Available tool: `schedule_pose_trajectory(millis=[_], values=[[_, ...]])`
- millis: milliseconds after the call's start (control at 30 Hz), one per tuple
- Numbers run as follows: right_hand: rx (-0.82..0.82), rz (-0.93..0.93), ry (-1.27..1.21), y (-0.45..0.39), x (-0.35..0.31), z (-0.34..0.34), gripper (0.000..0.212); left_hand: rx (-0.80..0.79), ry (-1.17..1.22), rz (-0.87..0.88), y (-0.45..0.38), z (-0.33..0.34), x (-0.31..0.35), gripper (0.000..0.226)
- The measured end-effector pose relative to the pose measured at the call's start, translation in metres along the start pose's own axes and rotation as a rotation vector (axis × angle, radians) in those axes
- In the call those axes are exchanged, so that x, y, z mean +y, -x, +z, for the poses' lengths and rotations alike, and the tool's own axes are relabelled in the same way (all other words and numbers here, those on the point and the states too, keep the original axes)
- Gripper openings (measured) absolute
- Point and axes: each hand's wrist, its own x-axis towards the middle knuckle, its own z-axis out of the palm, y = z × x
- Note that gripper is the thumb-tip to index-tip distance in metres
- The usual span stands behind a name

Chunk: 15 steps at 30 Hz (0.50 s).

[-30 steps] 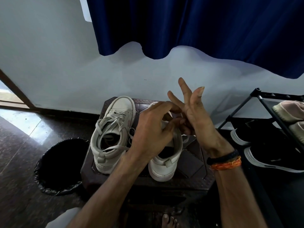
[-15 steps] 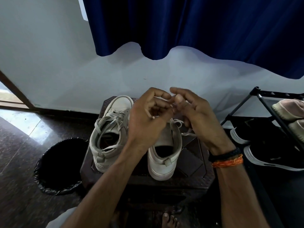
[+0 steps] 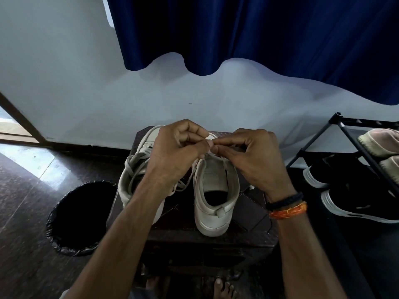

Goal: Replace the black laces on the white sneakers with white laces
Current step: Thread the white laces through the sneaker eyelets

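Status: near the end, by my read. No black laces visible anywhere. Both white sneakers sit side by side on the dark stool (image 3: 254,214), toes toward the wall, heels toward me.

Left sneaker (image 3: 138,180): white lace (image 3: 138,162) already threaded, crossings visible up the front, loose ends draped over the collar and spilling toward the gap between the shoes. Not tied as far as I can see; my forearm covers part of it.

Right sneaker (image 3: 213,201): this is the one in hand. White lace (image 3: 210,134) runs up out of the top eyelets into my fingers. A small loop shows just above where my thumbs meet. Lower eyelets are hidden behind my hands, so I can't confirm the full threading.

Hands: left hand (image 3: 179,147) has fingers curled, pinching the lace above the tongue. Right hand (image 3: 250,154) does the same from the other side, thumb and forefinger pinched on the lace, fingertips of both hands nearly touching. Looks like I'm forming or cinching a knot, though the knot itself is too small to make out.

Left to do, as a guess: finish this tie, then tidy or tie the left sneaker's loose ends.

Shoe condition: white high-tops, slightly off-white, heel tab on the right one, tongue upright, collar open.
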Motion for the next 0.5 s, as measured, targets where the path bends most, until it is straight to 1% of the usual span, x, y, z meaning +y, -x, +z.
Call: schedule_pose_trajectory(millis=[67, 133, 200, 233, 300, 433, 500], values=[[0.005, -0.006, 0.078, 0.0, 0.002, 0.004, 0.009, -0.004, -0.103, -0.018, -0.001, -0.006, 0.0, 0.011], [-0.022, -0.014, 0.147, 0.0, 0.003, 0.007, 0.007, -0.035, -0.316, -0.016, -0.002, -0.012, -0.001, 0.013], [-0.075, -0.02, 0.196, 0.001, 0.005, 0.01, 0.008, -0.079, -0.561, -0.031, 0.001, -0.012, 0.001, 0.02], [-0.1, -0.021, 0.222, 0.001, 0.005, 0.01, 0.007, -0.096, -0.636, -0.045, 0.003, -0.011, 0.003, 0.024], [-0.125, -0.011, 0.291, 0.002, 0.006, 0.011, 0.005, -0.114, -0.681, -0.074, 0.003, -0.009, 0.005, 0.026], [-0.139, -0.006, 0.424, 0.001, 0.01, 0.017, 0.01, -0.188, -0.636, -0.146, 0.007, -0.008, 0.012, 0.026], [-0.143, -0.013, 0.44, 0.001, 0.011, 0.021, 0.012, -0.202, -0.624, -0.164, 0.009, -0.008, 0.013, 0.024]])
